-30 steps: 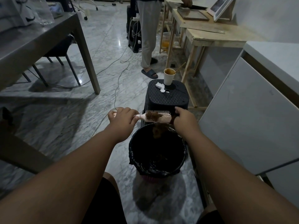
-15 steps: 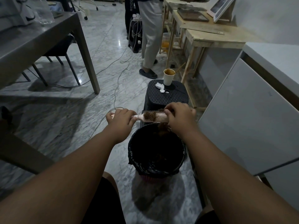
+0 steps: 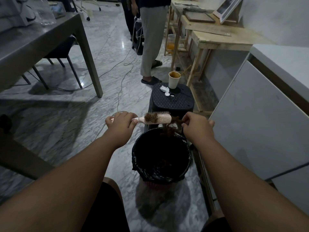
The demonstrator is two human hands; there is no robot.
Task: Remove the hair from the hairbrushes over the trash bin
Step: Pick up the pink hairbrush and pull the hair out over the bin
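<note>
At frame centre, left hand (image 3: 120, 124) grasps the hairbrush (image 3: 157, 118) (bristles up); right hand (image 3: 197, 127) pinches hair (image 3: 170, 129) above the bin (image 3: 161, 174).

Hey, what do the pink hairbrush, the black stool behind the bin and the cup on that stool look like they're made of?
Hairbrush: likely plastic, with a smooth matte pink body and thin stiff pins.
Stool: probably moulded plastic, matte black, with a regular dotted pattern across its top.
Cup: looks like paper, with a plain dull white wall and a thin rim. Whether it is coated cannot be told.
</note>
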